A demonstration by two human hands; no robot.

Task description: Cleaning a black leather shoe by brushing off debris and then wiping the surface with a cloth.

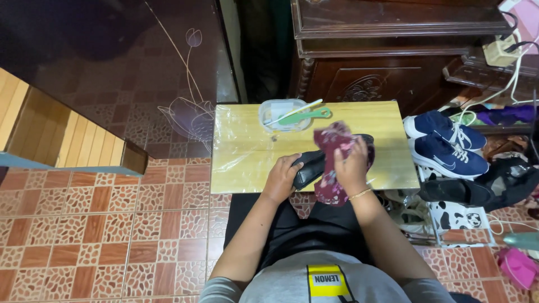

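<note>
Seen from above, the left hand [282, 178] grips the heel end of a black shoe [312, 166] lying on a small wooden table [247, 146] (its top wrapped in clear plastic). The right hand [352, 167] presses a maroon flowered cloth [334, 147] against the shoe. Behind them stands a clear plastic tub [276, 114] with a green-handled brush [306, 116] across it. Blue sneakers [446, 143] sit to the right.

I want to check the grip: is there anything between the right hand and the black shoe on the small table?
Yes. A dark red flowered cloth lies between the right hand and the black shoe, draped over the shoe's upper part. The left hand holds the shoe's near end directly, with nothing visible between them.
</note>
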